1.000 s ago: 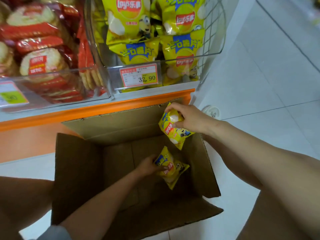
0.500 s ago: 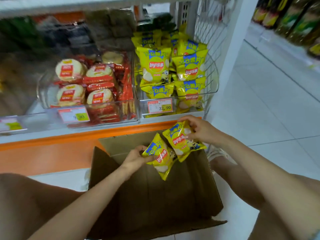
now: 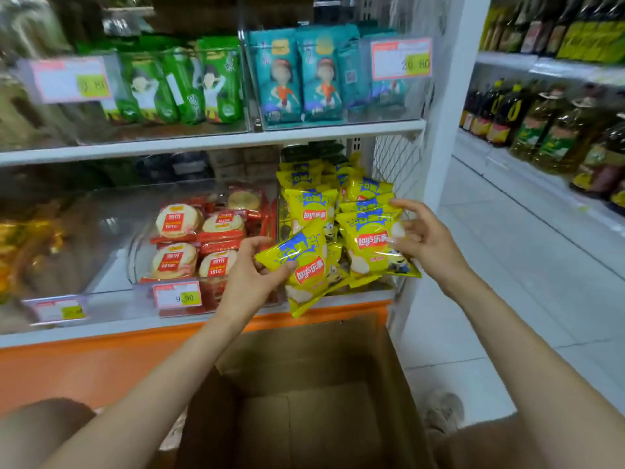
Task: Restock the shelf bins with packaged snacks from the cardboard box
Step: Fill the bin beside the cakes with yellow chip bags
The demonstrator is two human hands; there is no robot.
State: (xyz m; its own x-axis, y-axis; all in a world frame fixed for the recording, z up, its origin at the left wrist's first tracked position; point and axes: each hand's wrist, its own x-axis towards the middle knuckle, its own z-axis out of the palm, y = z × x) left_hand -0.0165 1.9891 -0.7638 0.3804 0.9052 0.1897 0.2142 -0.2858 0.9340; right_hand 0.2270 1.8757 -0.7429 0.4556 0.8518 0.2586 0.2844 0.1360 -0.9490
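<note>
Up from the box [image 3: 314, 411] you've raised both hands to the chip bin [image 3: 280, 211]. Your left hand [image 3: 250, 275] pinches one bag [image 3: 306, 265] before the bin's front; your right hand [image 3: 427, 242] grips the other bag [image 3: 370, 243] just beside it, against the stacked bags [image 3: 311, 198].

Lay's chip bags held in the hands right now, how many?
2. The tilted Lay's bag is in the left hand; the upright Lay's bag is in the right hand. More fill the wire bin behind, partly hidden.
</note>
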